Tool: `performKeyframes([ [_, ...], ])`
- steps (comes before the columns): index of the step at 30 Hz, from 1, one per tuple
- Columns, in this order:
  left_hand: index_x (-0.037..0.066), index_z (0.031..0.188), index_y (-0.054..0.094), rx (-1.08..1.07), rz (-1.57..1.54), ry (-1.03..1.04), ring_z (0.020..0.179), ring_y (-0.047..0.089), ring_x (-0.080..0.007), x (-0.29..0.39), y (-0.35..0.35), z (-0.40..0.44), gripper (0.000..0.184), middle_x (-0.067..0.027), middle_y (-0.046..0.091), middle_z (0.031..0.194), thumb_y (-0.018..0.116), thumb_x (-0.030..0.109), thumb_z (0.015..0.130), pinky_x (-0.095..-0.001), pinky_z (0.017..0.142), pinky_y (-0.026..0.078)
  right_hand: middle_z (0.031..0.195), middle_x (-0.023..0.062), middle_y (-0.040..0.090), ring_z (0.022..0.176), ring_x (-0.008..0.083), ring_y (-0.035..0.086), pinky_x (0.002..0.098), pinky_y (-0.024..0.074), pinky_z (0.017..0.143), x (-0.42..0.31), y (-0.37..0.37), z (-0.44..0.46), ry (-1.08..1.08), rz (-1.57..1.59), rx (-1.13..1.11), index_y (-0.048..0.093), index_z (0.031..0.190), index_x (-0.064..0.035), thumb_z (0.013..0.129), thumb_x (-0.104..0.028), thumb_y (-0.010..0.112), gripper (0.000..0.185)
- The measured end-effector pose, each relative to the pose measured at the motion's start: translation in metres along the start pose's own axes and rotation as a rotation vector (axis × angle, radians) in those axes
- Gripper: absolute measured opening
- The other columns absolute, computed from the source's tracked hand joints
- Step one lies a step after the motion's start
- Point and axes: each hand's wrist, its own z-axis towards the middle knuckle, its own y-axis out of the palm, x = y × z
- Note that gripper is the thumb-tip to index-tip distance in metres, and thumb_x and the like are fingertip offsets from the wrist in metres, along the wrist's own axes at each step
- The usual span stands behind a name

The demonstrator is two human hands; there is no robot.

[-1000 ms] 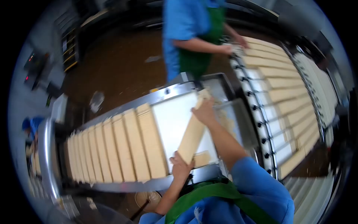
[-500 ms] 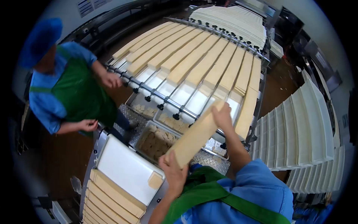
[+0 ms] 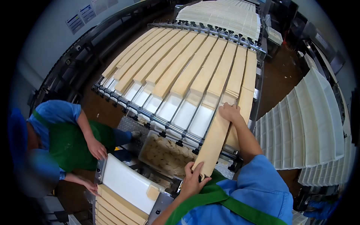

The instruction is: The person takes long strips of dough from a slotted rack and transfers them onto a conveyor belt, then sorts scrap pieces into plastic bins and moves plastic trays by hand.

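Observation:
A long pale dough-like slab (image 3: 210,148) lies slanted at the near right end of the rack, between two rods. My left hand (image 3: 194,180) grips its near end, thumb on top and fingers at the edge. At its far end, my right hand (image 3: 230,112) holds the slab, fingers closed over it beside the stacked strips. Long rows of similar slabs (image 3: 184,84) lie in lanes between metal rods on the rack. The undersides of both hands are hidden.
A co-worker (image 3: 75,135) stands at the left, hands near the lower conveyor (image 3: 125,180), which carries strips and a small piece (image 3: 152,192). A bin of scraps (image 3: 165,152) sits below the rack's front bar (image 3: 150,115). Stacked white trays (image 3: 300,123) stand at the right.
The slab in my hands has moved right and down onto the rack's right end, turning steeper. The co-worker has moved lower in view, with hands closer to the conveyor.

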Motion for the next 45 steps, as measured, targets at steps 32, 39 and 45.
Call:
performKeyframes([
  [32,0.006,0.138,0.035,0.012,-0.050,0.078,0.115,0.043,-0.0478,-0.002,0.048,0.076,0.063,-0.0284,0.023,0.136,0.067,0.012,0.085,-0.0439,0.096,0.042,0.136,0.0169,0.047,0.130,0.0352,0.035,0.0497,0.0144,0.110,-0.003,0.005,0.067,-0.255,-0.593,0.585,0.056,0.122,0.0066,0.088,-0.026,0.043,0.048],
  [39,0.006,0.138,0.034,-0.011,-0.026,0.044,0.116,0.042,-0.0489,0.005,0.043,0.078,0.063,-0.0284,0.021,0.137,0.066,0.010,0.084,-0.0445,0.096,0.041,0.142,0.0191,0.042,0.136,0.0385,0.031,0.0492,0.0044,0.111,-0.027,-0.012,0.061,-0.210,-1.115,0.112,0.059,0.125,-0.0004,0.092,-0.024,0.050,0.042],
  [45,0.007,0.138,0.035,0.009,-0.063,0.068,0.112,0.045,-0.0491,-0.005,0.056,0.090,0.060,-0.0284,0.021,0.137,0.065,0.009,0.085,-0.0445,0.093,0.044,0.134,0.0158,0.051,0.128,0.0396,0.039,0.0533,0.0131,0.108,-0.015,0.007,0.050,-0.155,-0.697,0.402,0.057,0.124,0.0021,0.091,-0.022,0.046,0.043],
])
